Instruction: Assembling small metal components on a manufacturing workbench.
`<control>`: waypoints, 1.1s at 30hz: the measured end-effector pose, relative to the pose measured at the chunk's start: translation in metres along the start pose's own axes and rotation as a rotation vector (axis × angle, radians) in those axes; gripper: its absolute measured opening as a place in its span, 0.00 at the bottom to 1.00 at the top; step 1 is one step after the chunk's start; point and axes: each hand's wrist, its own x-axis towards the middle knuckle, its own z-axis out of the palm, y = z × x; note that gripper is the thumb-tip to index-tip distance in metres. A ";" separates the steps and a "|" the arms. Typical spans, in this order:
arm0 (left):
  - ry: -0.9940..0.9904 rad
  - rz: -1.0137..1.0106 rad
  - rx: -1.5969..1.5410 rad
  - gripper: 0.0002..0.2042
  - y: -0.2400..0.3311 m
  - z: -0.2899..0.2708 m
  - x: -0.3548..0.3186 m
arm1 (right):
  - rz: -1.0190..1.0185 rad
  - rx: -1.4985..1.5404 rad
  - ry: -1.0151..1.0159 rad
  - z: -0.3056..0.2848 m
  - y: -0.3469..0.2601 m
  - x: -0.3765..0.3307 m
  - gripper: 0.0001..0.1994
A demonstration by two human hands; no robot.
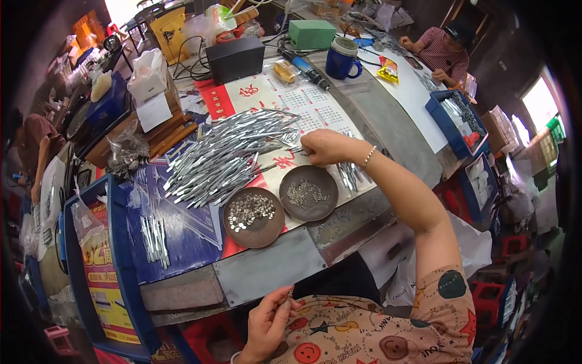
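Rods of silvery metal lie on a cluttered bench in three groups: one large heap, too tangled to count, one small bundle at the left on a blue sheet, and one loose set just beside the person's right wrist. The right hand, with one beaded bracelet behind it, reaches across to the heap's right edge, its fingers bent and drawn together; whether they pinch a rod cannot be told. The left hand, low at the bench's near side, presses thumb and forefinger together on one small greyish piece, too small to make out. Between the hands, two round brown dishes sit side by side, the left one holding many flat, shiny bits and the right one many finer metal pieces, neither lot countable. Beyond the heap stand one black box, one green box and one blue mug, with one calendar sheet spread flat nearby. At least three blue trays flank the bench. Two other people show, one at the upper right, one at the left rim
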 end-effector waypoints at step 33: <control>-0.127 -0.222 -0.315 0.09 -0.007 0.021 0.006 | -0.326 0.988 -0.040 0.047 -0.141 -0.167 0.06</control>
